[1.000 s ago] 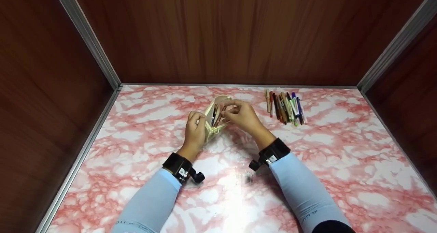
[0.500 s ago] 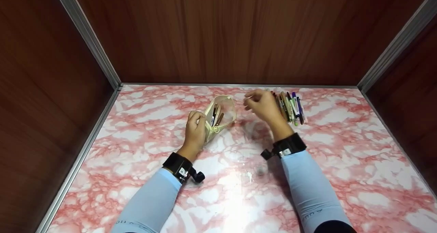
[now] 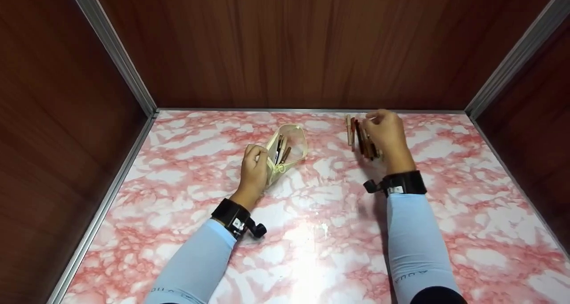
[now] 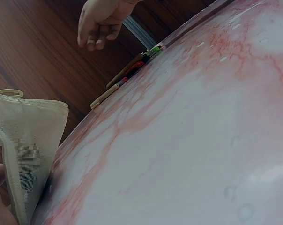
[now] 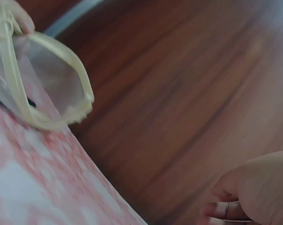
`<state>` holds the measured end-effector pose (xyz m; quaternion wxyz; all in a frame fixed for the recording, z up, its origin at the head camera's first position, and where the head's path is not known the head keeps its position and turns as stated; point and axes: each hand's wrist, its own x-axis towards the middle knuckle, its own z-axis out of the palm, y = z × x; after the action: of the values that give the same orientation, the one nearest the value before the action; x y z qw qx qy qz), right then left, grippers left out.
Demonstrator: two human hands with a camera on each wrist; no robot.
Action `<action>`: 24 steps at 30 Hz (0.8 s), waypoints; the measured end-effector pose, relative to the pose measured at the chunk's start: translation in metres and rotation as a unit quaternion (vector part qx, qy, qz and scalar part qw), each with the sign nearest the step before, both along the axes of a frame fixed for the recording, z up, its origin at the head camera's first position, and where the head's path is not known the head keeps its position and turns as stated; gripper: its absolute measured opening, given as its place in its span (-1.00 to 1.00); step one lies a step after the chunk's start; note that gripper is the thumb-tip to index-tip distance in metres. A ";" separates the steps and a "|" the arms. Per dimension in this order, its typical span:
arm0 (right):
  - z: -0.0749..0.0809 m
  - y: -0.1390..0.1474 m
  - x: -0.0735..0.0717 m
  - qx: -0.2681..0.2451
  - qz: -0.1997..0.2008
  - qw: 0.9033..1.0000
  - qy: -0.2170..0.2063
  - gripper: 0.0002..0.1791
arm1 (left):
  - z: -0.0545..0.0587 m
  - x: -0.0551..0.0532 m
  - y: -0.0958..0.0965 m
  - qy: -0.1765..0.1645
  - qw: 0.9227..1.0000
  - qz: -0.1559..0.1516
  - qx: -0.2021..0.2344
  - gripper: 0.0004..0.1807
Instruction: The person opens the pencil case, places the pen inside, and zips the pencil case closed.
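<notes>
Left hand [image 3: 254,167] gripping mesh pouch [image 3: 297,143], right hand [image 3: 388,132] — loosely curled — above pens [image 3: 361,140]

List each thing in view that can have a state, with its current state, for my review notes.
Cream mesh pencil pouch: mouth open, held at one side.
Pens in the pouch: loose, slanting, partly hidden by its wall.
Pens on the table: lying side by side, some hidden behind the right hand.
Left hand: gripping the pouch's edge.
Right hand: raised above the table pens, fingers loosely curled, nothing visibly held.
</notes>
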<state>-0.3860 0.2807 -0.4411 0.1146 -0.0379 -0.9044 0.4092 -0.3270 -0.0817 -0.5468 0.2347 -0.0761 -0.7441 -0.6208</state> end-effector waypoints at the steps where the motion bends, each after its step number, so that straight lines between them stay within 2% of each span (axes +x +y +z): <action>1: -0.001 0.004 0.000 0.005 -0.005 1.000 -0.002 -0.60 | 0.000 0.000 0.000 -0.002 1.000 -0.001 0.003 -0.83; 6: -0.010 0.022 -0.004 0.035 -0.021 0.999 0.004 -0.61 | 0.000 0.000 -0.001 -0.007 1.000 -0.007 0.005 -0.83; 10: -0.016 0.035 -0.004 0.058 -0.032 0.998 0.000 -0.59 | 0.000 0.000 -0.001 0.002 1.000 -0.001 0.001 -0.81; 14: -0.021 0.045 -0.004 0.070 -0.041 0.997 -0.022 -0.56 | -0.002 -0.001 -0.001 0.008 1.000 0.005 -0.002 -0.79; 20: -0.026 0.052 -0.001 0.067 -0.049 0.993 -0.086 -0.50 | 0.000 0.000 -0.001 -0.006 1.000 -0.003 -0.005 -0.80; 24: -0.030 0.055 -0.003 0.078 -0.057 0.991 -0.092 -0.41 | 0.000 -0.001 -0.001 -0.010 1.000 0.000 -0.003 -0.82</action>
<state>-0.3886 0.3356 -0.4716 0.0566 -0.1176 -0.9365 0.3254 -0.3278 -0.0829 -0.5465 0.2269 -0.0708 -0.7480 -0.6196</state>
